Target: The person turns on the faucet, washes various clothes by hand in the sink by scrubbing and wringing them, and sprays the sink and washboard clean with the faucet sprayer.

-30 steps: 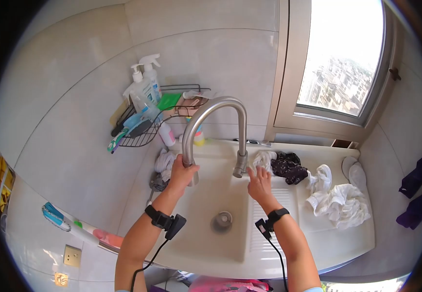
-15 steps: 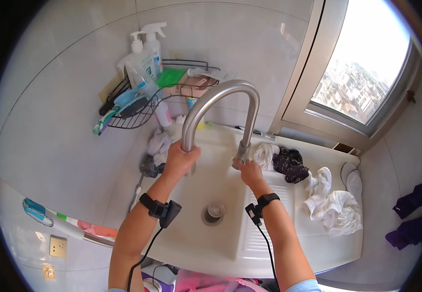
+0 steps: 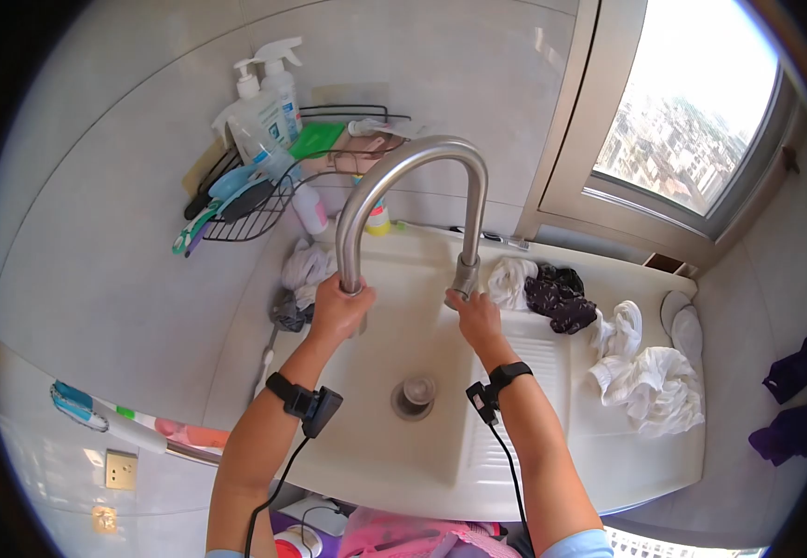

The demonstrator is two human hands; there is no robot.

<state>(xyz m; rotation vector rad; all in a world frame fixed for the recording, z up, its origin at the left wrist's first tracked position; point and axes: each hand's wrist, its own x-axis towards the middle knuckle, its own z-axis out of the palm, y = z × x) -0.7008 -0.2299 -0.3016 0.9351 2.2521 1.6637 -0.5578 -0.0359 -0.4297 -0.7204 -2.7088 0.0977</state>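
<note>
A brushed-metal gooseneck faucet (image 3: 410, 153) arches over the white sink (image 3: 376, 363). My left hand (image 3: 340, 307) is closed around the foot of its neck on the left. At the other end of the arch, my right hand (image 3: 480, 321) has its fingers pressed to the lower end of the spray head (image 3: 463, 279). The spray head leans slightly, and the palm side of this hand is hidden. No running water can be made out. Below the hands, the round drain (image 3: 414, 398) sits in the basin floor. Both wrists wear black bands with cabled devices.
White cloths (image 3: 650, 386) and dark patterned cloths (image 3: 560, 299) lie on the right ledge beside the ribbed washboard (image 3: 515, 400). A wire corner rack (image 3: 245, 223) carries bottles and brushes. Grey cloths (image 3: 297, 279) lie left of the faucet. A window (image 3: 692, 121) is at upper right.
The whole view has shifted slightly. My right fingers now sit at the spray head's lower end, and more of the head shows. My left hand keeps its hold on the faucet.
</note>
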